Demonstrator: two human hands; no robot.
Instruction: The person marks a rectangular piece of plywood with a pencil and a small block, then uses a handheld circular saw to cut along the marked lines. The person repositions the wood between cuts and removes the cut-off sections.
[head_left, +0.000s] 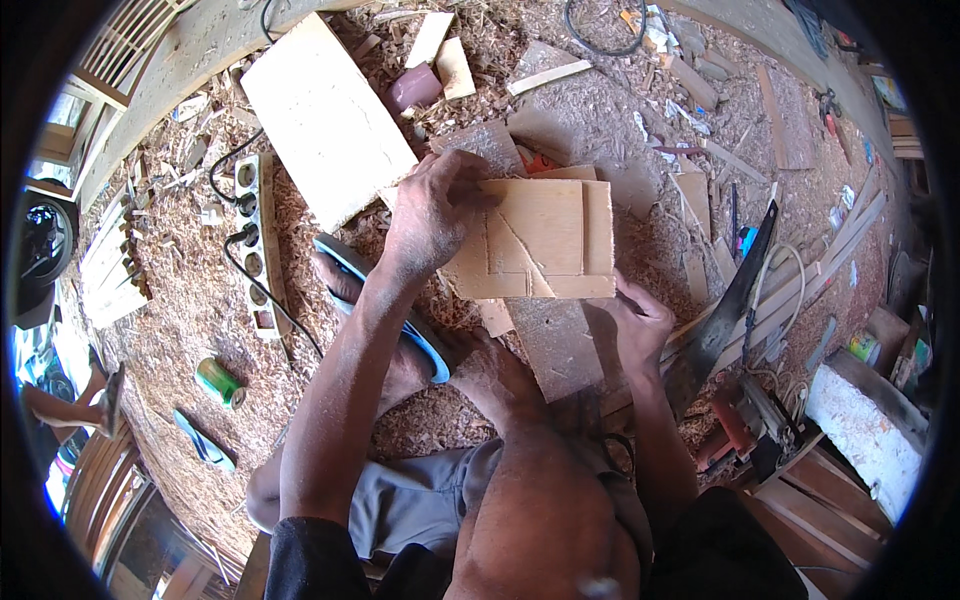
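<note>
A small square wooden panel (555,215) with thin strips and a slanting piece on its face is held up in front of me. My left hand (440,200) grips its upper left side, fingers bent over the edge. At the lower right corner my right hand (640,320) holds the panel's edge, most of its fingers hidden behind. Below the panel a worn wooden plank (555,345) slopes toward my lap. Behind it lies another brown board (485,145), partly covered.
A large pale board (325,120) lies at far left, beside a power strip (258,240) with cables. Right of me are a handsaw (735,290), a red-and-black power tool (735,425) and a white block (865,430). A green can (218,382) and loose sandal (205,440) lie left among shavings.
</note>
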